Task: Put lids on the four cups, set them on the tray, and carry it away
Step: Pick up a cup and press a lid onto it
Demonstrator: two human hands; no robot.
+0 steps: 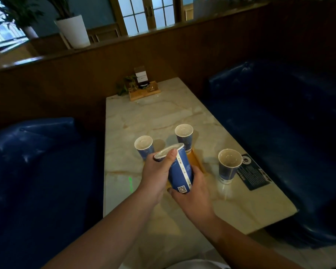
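Note:
A blue paper cup (179, 169) is held tilted above the table, with a clear lid (168, 151) on its mouth. My left hand (157, 171) grips the top, thumb pressed on the lid's rim. My right hand (192, 193) holds the cup's base from below. Under them lies an orange tray (199, 162), mostly hidden. Three more blue cups stand upright: one cup (145, 147) at the tray's left, one cup (184, 135) at its far end, one cup (229, 165) to the right on the table. I cannot tell whether these carry clear lids.
The marble table (153, 117) has a wooden caddy (144, 91) with a card and small plant at its far end. A dark printed card (254, 174) lies near the right edge. Blue sofas (279, 123) flank both sides, and a wooden partition stands behind.

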